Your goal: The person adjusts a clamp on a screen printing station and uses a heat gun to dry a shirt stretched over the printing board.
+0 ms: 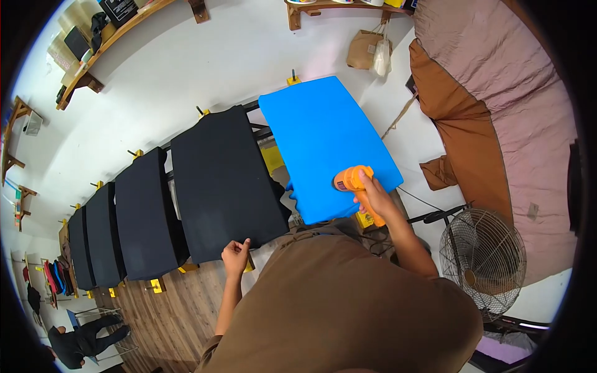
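My right hand [371,194] is closed around the grip of an orange pistol-shaped tool [354,179], whose exact kind I cannot make out. The tool is over the near part of a bright blue shirt [329,137], stretched flat on a board, with folds of cloth hanging at its left side. To the left, a black shirt [224,180] covers another board. At that shirt's near edge is my left hand [235,256], its fingers curled and pinching the cloth.
More black-covered boards [146,217] run left in a row, with yellow clamps [157,286] at their ends. A wire fan [482,264] stands at right, beside a hanging pink and brown cloth [479,130]. Wooden shelves [118,37] line the wall. Another person [87,339] is at lower left.
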Demonstrator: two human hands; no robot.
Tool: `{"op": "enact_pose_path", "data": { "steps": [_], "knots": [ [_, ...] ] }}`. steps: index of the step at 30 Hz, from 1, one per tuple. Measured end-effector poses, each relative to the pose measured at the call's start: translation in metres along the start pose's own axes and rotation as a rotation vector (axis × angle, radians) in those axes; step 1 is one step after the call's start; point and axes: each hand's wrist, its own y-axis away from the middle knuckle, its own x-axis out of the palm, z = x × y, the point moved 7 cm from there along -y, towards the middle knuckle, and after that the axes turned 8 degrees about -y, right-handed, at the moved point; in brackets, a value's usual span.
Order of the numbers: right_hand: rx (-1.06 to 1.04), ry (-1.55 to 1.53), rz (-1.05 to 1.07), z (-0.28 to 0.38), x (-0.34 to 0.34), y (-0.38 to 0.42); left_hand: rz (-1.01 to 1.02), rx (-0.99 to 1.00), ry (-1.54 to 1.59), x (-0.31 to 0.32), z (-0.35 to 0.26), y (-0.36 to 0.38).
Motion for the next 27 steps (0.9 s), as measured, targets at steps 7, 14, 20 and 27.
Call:
{"op": "enact_pose_path", "data": {
  "steps": [7, 14, 20, 27],
  "knots": [
    [-0.025, 0.100, -0.046, 0.016, 0.015, -0.042, -0.038, 0.034, -0.079, -0.003, -0.011, 0.010],
    [-0.070, 0.224, -0.055, 0.028, 0.040, -0.057, -0.058, 0.030, -0.120, -0.006, -0.015, 0.011],
    [-0.060, 0.231, 0.053, 0.023, 0.064, -0.064, 0.002, 0.018, -0.234, -0.005, -0.021, 0.015],
    [-0.234, 0.343, -0.065, 0.043, 0.080, -0.054, 0.072, 0.026, -0.314, 0.002, -0.018, 0.012]
  ]
}}
